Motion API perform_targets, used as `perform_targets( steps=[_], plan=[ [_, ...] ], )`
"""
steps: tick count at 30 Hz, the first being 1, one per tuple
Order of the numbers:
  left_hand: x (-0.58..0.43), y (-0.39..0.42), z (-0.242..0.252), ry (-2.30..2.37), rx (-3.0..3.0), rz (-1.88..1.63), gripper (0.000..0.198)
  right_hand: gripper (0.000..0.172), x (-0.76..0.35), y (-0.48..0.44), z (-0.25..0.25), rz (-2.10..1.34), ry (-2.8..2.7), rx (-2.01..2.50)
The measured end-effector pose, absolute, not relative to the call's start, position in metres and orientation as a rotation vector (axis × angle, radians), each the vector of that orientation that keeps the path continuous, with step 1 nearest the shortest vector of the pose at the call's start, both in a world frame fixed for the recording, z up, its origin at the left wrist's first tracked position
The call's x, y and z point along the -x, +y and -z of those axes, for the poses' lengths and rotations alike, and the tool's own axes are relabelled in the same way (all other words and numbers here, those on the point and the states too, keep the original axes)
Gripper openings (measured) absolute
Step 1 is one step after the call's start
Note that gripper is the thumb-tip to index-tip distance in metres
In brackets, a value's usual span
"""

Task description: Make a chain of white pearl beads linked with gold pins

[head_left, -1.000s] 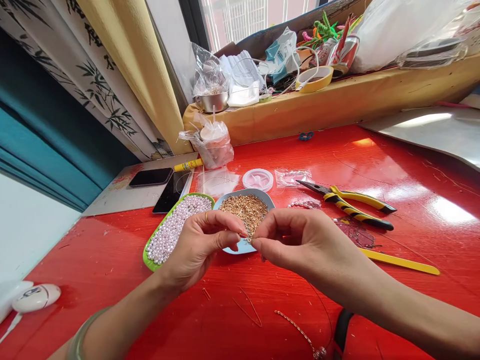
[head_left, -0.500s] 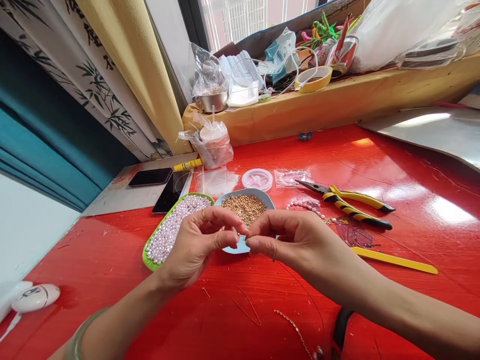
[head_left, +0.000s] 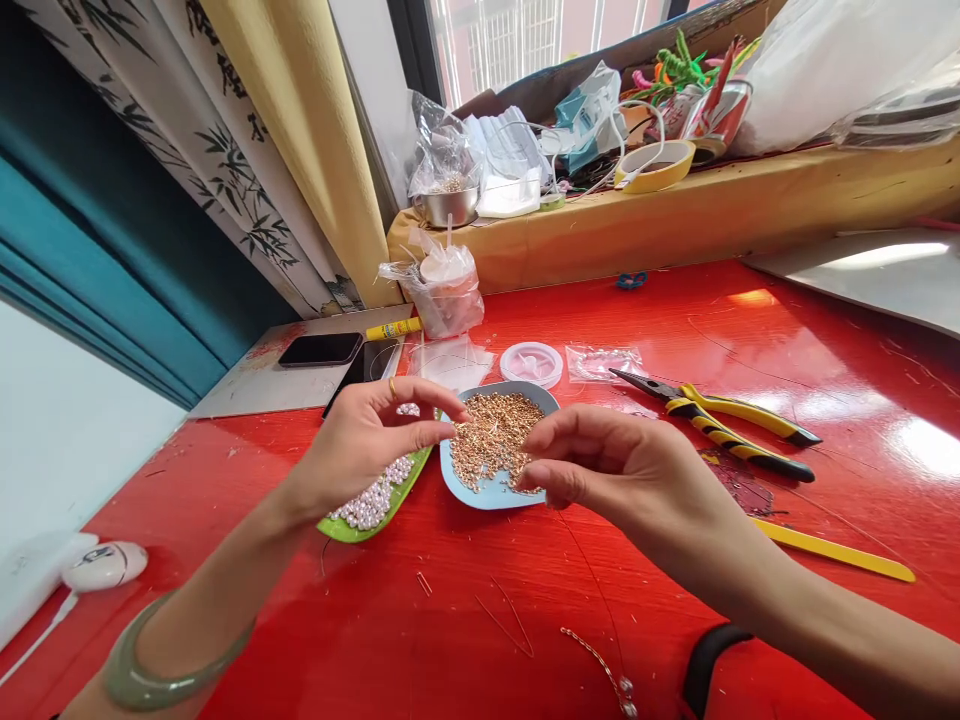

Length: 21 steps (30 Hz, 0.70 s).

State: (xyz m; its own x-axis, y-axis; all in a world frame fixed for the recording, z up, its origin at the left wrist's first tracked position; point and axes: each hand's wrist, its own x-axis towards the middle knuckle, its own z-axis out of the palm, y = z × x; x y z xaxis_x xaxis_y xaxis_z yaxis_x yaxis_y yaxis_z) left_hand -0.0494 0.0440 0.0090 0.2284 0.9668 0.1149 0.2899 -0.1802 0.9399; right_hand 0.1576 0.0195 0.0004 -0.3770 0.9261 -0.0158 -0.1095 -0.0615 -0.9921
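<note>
My left hand (head_left: 367, 440) hovers over a green tray (head_left: 390, 495) of pale pearl beads, thumb and forefinger pinched near the rim of a blue dish. My right hand (head_left: 611, 465) is pinched at the right edge of that blue dish (head_left: 480, 492), which holds small gold beads (head_left: 491, 445). A very thin thread seems to run between the two pinches; I cannot make out what each pinch holds. A gold ring sits on a left finger and a green bangle (head_left: 161, 675) on my left wrist.
Yellow-handled pliers (head_left: 724, 425) and a yellow stick (head_left: 832, 550) lie right of the dish. A thread spool (head_left: 531, 363), small plastic bags, two phones (head_left: 322, 350) and a glue tube sit behind. A beaded chain (head_left: 600, 665) and wire bits lie near the front. A mouse (head_left: 105, 565) rests far left.
My two hands were pinched together in front of the blue dish; they have drawn apart, the left going left over the pearl tray, the right staying by the dish. The view shifted slightly.
</note>
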Motion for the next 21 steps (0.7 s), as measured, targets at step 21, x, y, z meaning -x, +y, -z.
perform_targets(
  steps=[21],
  plan=[
    [0.087, 0.078, 0.017, 1.638, -2.212, -0.083, 0.015, 0.003, -0.158, 0.02, -0.002, -1.56, -1.401, 1.094]
  ],
)
